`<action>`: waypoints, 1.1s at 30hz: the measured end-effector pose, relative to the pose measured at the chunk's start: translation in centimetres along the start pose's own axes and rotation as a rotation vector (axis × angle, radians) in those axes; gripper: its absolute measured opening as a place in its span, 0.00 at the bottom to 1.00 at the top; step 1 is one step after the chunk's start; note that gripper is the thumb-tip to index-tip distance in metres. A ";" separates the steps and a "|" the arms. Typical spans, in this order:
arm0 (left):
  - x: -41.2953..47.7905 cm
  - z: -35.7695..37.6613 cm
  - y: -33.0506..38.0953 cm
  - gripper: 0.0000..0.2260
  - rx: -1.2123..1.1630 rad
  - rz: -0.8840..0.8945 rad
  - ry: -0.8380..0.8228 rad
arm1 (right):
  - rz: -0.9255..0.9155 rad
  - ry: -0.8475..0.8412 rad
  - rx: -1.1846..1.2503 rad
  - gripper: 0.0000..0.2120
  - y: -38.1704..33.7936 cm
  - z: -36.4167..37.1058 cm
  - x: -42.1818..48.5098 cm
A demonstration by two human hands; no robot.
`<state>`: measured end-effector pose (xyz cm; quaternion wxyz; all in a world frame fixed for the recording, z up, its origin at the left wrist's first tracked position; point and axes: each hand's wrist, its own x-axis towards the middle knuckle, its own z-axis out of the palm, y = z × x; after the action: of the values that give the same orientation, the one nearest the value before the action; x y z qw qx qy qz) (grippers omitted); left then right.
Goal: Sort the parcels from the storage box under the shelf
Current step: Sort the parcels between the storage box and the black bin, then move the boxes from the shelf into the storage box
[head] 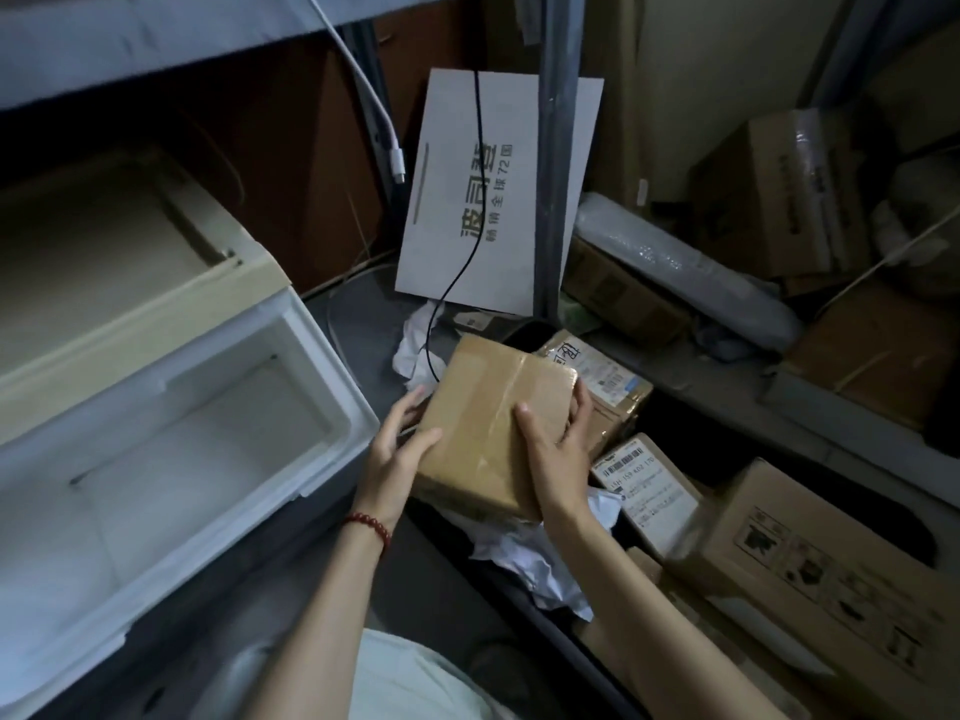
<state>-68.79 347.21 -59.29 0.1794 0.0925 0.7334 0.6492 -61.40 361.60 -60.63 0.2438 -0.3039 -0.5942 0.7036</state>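
Observation:
A taped brown cardboard parcel [483, 413] is held in mid-air at the centre of the head view, above a dark storage box [524, 579]. My left hand [397, 449] grips its left edge, thumb on top. My right hand [556, 449] clasps its right side, fingers curled over the far edge. In the box lie more parcels: a labelled one [608, 376] just behind the held parcel, a small one with a white shipping label [647, 485], and a large printed carton [810, 579] at the right. Crumpled white paper [535, 563] lies beneath my right forearm.
A white storage bin [311, 356] with an empty interior stands open at the left, a beige drawer unit [171, 304] behind it. A grey printed board [498, 189] leans against a shelf post [556, 148]. Black and white cables hang down. More cartons and a bubble-wrapped roll [685, 267] crowd the right.

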 end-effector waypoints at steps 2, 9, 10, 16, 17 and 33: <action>1.0 -0.1 0.0 0.21 0.021 0.028 -0.008 | 0.015 0.088 0.011 0.35 0.8 0.7 -0.1; 4.5 -0.7 -1.6 0.13 0.222 0.045 0.026 | -0.068 0.147 -0.067 0.42 2.2 2.9 0.0; 4.8 -0.9 -1.9 0.14 0.273 0.041 0.027 | -0.073 0.145 -0.104 0.43 2.3 3.1 0.1; 5.2 -0.7 -2.5 0.20 0.667 0.152 0.147 | -0.080 0.170 -0.203 0.44 2.4 4.1 0.5; 5.3 -0.8 -2.4 0.20 0.741 0.177 0.156 | -0.079 0.169 -0.221 0.45 2.4 4.2 0.5; -0.6 -0.6 0.7 0.28 1.329 0.172 0.162 | -0.276 -0.110 -1.333 0.41 -1.9 -0.7 0.5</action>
<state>-68.56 346.54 -58.47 -0.0235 0.1921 0.9781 0.0768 -61.28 362.82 -58.91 0.0614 -0.2743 -0.9455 0.1644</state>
